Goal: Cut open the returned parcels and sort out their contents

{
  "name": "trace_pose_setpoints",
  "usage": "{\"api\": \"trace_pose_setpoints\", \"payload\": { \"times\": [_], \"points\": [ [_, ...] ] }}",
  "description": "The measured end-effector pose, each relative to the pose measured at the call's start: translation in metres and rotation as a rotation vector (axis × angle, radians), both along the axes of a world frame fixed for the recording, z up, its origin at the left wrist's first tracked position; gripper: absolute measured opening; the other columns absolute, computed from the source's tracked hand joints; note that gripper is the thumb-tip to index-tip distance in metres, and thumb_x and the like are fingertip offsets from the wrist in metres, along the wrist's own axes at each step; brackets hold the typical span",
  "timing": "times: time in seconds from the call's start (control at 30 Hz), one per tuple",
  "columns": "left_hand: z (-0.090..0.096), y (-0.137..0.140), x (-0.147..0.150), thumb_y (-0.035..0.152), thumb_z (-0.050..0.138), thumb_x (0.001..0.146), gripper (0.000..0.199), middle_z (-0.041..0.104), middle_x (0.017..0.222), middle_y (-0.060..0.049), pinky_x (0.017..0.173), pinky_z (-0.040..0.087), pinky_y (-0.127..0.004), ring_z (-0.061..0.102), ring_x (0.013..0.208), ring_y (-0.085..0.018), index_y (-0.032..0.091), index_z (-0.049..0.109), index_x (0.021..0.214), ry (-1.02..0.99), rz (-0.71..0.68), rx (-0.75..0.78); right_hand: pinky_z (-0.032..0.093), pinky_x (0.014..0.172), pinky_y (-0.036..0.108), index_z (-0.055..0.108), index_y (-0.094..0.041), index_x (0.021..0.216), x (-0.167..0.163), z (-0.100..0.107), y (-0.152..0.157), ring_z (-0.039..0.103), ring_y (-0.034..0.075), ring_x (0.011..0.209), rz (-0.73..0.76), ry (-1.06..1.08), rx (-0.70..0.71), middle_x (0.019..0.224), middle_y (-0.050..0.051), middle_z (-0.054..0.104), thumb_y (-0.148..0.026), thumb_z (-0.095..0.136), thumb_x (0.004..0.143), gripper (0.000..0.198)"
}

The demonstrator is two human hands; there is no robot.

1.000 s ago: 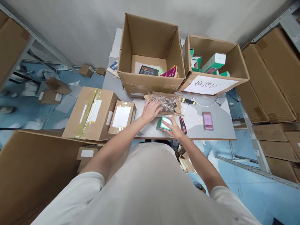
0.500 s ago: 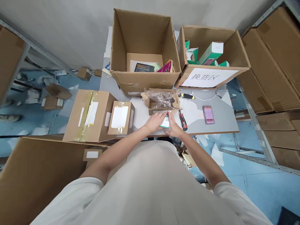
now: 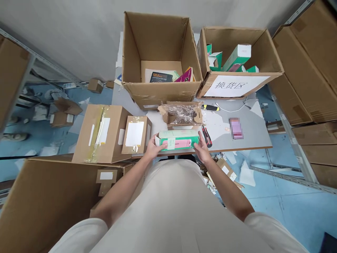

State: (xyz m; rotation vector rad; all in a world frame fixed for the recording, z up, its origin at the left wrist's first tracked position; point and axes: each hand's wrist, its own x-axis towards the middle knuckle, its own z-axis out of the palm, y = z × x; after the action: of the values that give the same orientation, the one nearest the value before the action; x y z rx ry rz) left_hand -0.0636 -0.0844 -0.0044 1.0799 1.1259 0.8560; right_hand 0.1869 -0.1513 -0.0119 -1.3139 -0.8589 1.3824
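A long green and white product box point(image 3: 181, 143) with a pink picture on its side lies level between my hands at the table's front edge. My left hand point(image 3: 153, 147) grips its left end, thumb on the front face. At the right end, my right hand point(image 3: 202, 149) is closed on the box too. Just behind it stands a small opened cardboard box point(image 3: 170, 124) with crumpled clear plastic wrap point(image 3: 181, 113) inside. A red and black utility knife point(image 3: 206, 136) lies right of my right hand.
Two taped cartons, a larger point(image 3: 101, 133) and a smaller point(image 3: 135, 135), stand left. At the back are a big open carton point(image 3: 160, 93) holding books and a labelled carton point(image 3: 206, 84) holding green boxes. A yellow-black cutter point(image 3: 211, 107) and a blurred pink item point(image 3: 236, 128) lie right.
The green and white box has turned from end-on to lengthwise across my front. My hands have moved apart, from close together to one at each end of it.
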Motion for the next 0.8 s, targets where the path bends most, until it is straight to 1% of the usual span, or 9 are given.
{"api": "trace_pose_setpoints", "payload": {
  "times": [0.1,0.23,0.33,0.43,0.53,0.6,0.63,0.7,0.8],
  "points": [
    [-0.007,-0.008,0.002,0.052,0.079,0.058,0.069,0.069,0.104,-0.01,0.079,0.056,-0.042,0.067,0.09,-0.024,0.018,0.055,0.114,-0.179,-0.036,-0.155,0.036,0.11,0.046,0.016,-0.026,0.152,0.002,0.024,0.002,0.045,0.026,0.131,0.032,-0.274,0.11,0.144,0.012,0.044,-0.061,0.06,0.077,0.094],
    [-0.015,-0.009,0.014,0.042,0.076,0.064,0.057,0.071,0.103,-0.012,0.085,0.055,-0.045,0.068,0.095,-0.027,0.017,0.059,0.112,-0.233,-0.221,-0.252,0.037,0.109,0.049,0.028,-0.023,0.149,0.007,0.05,0.009,0.043,0.03,0.13,0.059,-0.708,0.29,0.138,0.015,0.044,-0.049,0.067,0.076,0.086],
    [-0.028,-0.009,0.028,0.032,0.067,0.071,0.06,0.068,0.112,-0.012,0.09,0.054,-0.042,0.067,0.102,-0.025,0.018,0.052,0.127,-0.15,-0.255,-0.227,0.04,0.108,0.047,0.035,-0.026,0.147,0.008,0.059,0.016,0.043,0.031,0.128,0.227,-0.92,0.435,0.135,0.014,0.041,-0.036,0.07,0.075,0.08],
    [-0.041,-0.01,0.041,0.027,0.063,0.072,0.07,0.064,0.121,-0.016,0.091,0.053,-0.044,0.063,0.112,-0.027,0.017,0.04,0.137,0.079,-0.23,-0.172,0.042,0.106,0.046,0.032,-0.03,0.147,0.006,0.054,0.025,0.041,0.03,0.128,0.373,-1.009,0.526,0.134,0.012,0.038,-0.027,0.068,0.076,0.079],
    [-0.042,-0.008,0.045,0.032,0.075,0.061,0.094,0.046,0.141,-0.023,0.104,0.04,-0.054,0.044,0.132,-0.036,0.013,0.031,0.143,0.287,-0.231,-0.032,0.043,0.103,0.049,0.035,-0.03,0.146,0.006,0.037,0.034,0.042,0.032,0.126,0.554,-1.055,0.555,0.131,0.013,0.039,-0.019,0.069,0.074,0.08],
    [-0.035,-0.002,0.045,0.037,0.083,0.052,0.111,0.034,0.148,-0.023,0.11,0.032,-0.054,0.031,0.139,-0.038,0.013,0.027,0.144,0.358,-0.318,0.181,0.043,0.102,0.05,0.038,-0.03,0.144,0.007,0.026,0.039,0.043,0.031,0.124,0.662,-1.053,0.555,0.129,0.012,0.04,-0.017,0.069,0.072,0.08],
    [-0.03,0.002,0.045,0.039,0.084,0.05,0.112,0.034,0.149,-0.022,0.111,0.032,-0.053,0.031,0.139,-0.037,0.013,0.028,0.143,0.38,-0.371,0.298,0.043,0.102,0.05,0.037,-0.03,0.144,0.007,0.022,0.04,0.043,0.031,0.124,0.693,-1.041,0.551,0.129,0.012,0.04,-0.016,0.069,0.073,0.08],
    [-0.02,0.01,0.047,0.04,0.083,0.052,0.1,0.046,0.141,-0.019,0.106,0.04,-0.048,0.044,0.132,-0.034,0.015,0.036,0.137,0.379,-0.44,0.441,0.043,0.103,0.048,0.032,-0.03,0.147,0.009,0.019,0.043,0.041,0.03,0.126,0.725,-1.005,0.525,0.132,0.012,0.038,-0.017,0.067,0.075,0.081],
    [-0.011,0.019,0.053,0.036,0.081,0.058,0.075,0.061,0.121,-0.012,0.093,0.049,-0.04,0.061,0.11,-0.028,0.016,0.048,0.122,0.369,-0.438,0.445,0.04,0.106,0.05,0.022,-0.026,0.151,0.011,0.026,0.046,0.035,0.032,0.133,0.716,-0.986,0.446,0.141,0.015,0.033,-0.031,0.07,0.076,0.089]
  ]
}}
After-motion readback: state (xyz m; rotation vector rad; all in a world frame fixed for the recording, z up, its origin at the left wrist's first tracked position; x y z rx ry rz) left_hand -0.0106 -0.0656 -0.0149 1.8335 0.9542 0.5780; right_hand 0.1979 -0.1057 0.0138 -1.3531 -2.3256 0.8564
